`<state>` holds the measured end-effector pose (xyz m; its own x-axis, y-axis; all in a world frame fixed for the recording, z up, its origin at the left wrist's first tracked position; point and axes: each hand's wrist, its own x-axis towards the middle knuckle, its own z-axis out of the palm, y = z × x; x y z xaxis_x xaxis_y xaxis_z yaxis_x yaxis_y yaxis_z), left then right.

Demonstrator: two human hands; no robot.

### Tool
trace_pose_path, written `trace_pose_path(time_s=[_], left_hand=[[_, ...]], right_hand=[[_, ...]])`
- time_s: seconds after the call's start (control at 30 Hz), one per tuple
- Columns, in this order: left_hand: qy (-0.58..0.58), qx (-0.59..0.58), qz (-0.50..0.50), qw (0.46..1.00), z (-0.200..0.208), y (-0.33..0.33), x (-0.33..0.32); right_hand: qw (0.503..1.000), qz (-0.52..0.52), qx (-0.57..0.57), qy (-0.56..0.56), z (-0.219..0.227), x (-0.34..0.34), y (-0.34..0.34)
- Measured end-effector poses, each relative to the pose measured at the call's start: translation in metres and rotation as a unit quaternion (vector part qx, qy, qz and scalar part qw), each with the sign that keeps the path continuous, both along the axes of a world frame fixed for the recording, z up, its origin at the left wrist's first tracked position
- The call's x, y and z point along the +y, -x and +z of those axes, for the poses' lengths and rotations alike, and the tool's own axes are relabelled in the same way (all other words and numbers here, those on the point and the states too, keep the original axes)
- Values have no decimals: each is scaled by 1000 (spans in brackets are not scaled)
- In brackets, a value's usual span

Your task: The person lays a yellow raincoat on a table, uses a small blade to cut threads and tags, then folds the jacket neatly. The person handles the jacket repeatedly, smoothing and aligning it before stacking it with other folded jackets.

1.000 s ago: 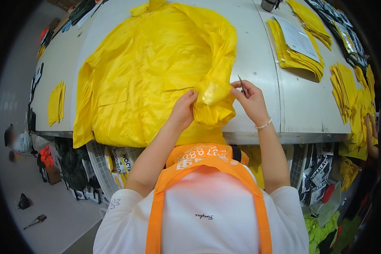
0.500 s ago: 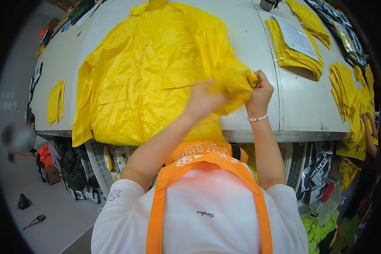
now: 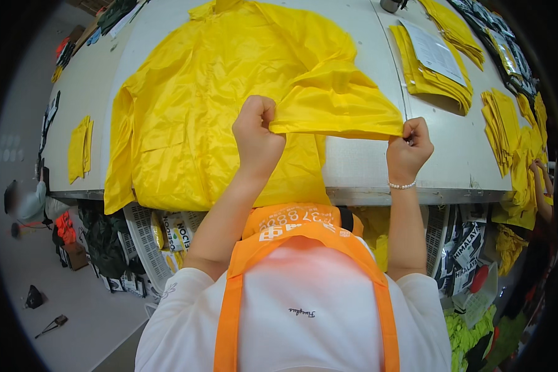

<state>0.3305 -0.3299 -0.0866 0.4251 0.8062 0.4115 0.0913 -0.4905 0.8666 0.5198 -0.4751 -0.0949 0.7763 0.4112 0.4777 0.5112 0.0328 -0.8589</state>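
Note:
A yellow rain jacket [image 3: 198, 111] lies front up on the pale table [image 3: 369, 167], its collar at the far side and its hem along the near edge. Between my hands the end of its right-side sleeve [image 3: 341, 105] is pulled out flat, the cuff edge taut and facing me. My left hand [image 3: 258, 127] pinches one corner of that cuff, over the jacket's body. The opposite corner is pinched by my right hand [image 3: 411, 147], above the bare tabletop. The jacket's other sleeve [image 3: 121, 149] hangs down along its left side.
Stacked yellow garments with a paper sheet [image 3: 431, 53] on top lie at the far right; more folded yellow pieces [image 3: 502, 130] sit beyond. A small folded yellow piece [image 3: 80, 149] is at the left. White crates [image 3: 147, 239] stand under the table. Another person's hands [image 3: 539, 170] show at the right edge.
The bunched, blurred sleeve end has been spread into a taut, flat cuff. My left hand moved left and my right hand moved right and slightly nearer. At far left, a person has come into view.

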Motion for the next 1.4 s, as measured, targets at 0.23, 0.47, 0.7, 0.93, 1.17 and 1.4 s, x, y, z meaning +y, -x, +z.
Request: trace_pose_path(time_s=[0.23, 0.47, 0.7, 0.93, 1.17, 1.4], left_hand=[[-283, 38, -36, 958, 26, -7, -24], [-328, -20, -70, 942, 29, -4, -21], [-337, -17, -130, 932, 33, -9, -26], [-370, 2, -157, 916, 38, -13, -24], [-379, 13, -157, 912, 42, -14, -23], [-381, 17, -161, 911, 43, -13, -22]], right_hand=[[988, 48, -139, 47, 17, -3, 29], [967, 136, -59, 209, 51, -24, 48], [950, 254, 57, 171, 61, -26, 54], [936, 256, 33, 241, 72, -31, 42], [940, 259, 3, 220, 70, -29, 38], [933, 265, -13, 244, 80, -27, 38]])
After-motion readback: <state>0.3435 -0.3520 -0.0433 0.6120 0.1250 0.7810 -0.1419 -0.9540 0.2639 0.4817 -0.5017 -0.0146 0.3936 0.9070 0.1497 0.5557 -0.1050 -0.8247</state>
